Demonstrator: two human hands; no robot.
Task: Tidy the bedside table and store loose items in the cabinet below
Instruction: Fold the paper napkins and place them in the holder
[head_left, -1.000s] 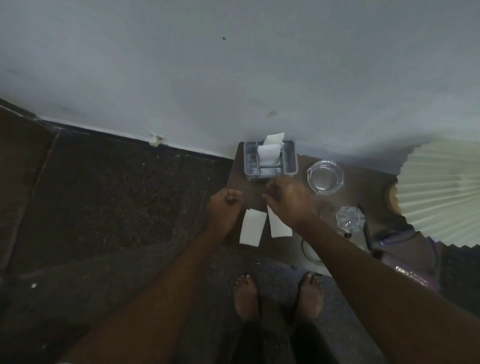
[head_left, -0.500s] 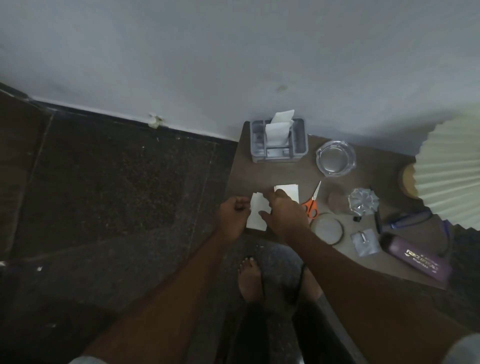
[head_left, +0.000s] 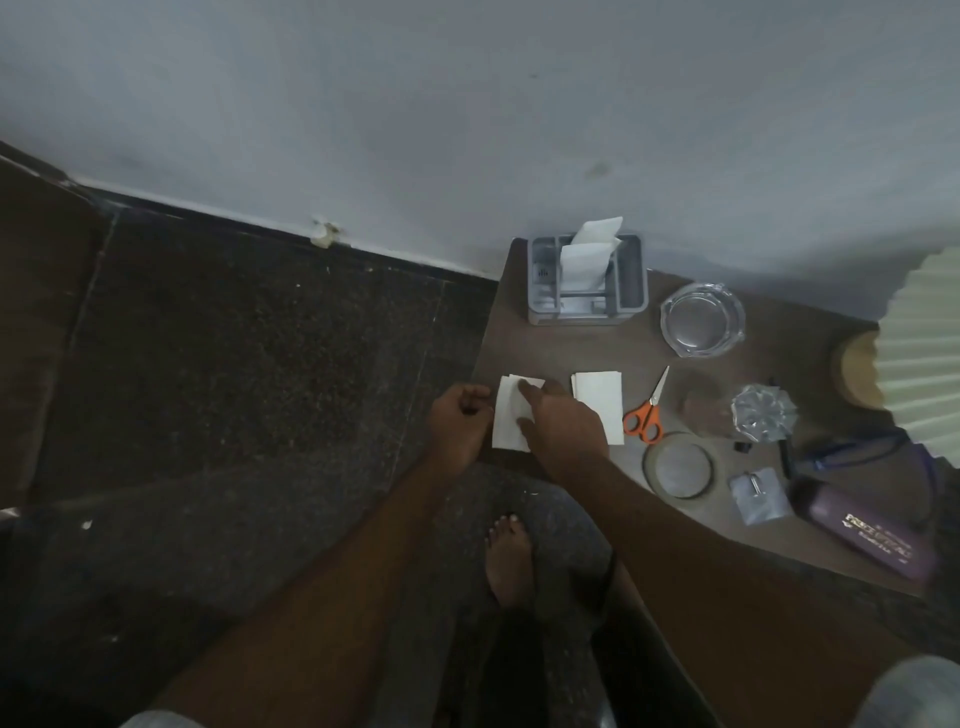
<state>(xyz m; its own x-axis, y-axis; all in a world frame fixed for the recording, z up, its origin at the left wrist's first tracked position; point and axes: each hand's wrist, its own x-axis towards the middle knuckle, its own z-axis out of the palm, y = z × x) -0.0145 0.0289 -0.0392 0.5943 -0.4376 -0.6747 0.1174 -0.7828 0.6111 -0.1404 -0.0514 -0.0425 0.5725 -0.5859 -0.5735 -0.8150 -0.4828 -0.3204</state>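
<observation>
The folded white paper (head_left: 508, 415) lies flat at the near left corner of the bench (head_left: 571, 348), with its long axis running from the person toward the wall. It is directly under the right hand (head_left: 563, 423). This hand's fingers (head_left: 535, 389) are stretched out and lie on the sheet, the index along its far end and the thumb lower on it, so they press it and do not pinch it.

The left hand (head_left: 460, 421) is at the left edge of the sheet with its fingers (head_left: 475, 408) curled. Whether they pinch the edge or only touch it cannot be told, because the picture is dark there. Both hands are at the paper, so a lift probably needs only a closing of the grip.

A second white paper (head_left: 597, 402) lies just to the right of the right fingers, partly covered by the wrist. Further right are the orange scissors (head_left: 644, 413), well apart from the fingers.

The cabinet below is not seen; the bench top and the right arm hide it.
</observation>
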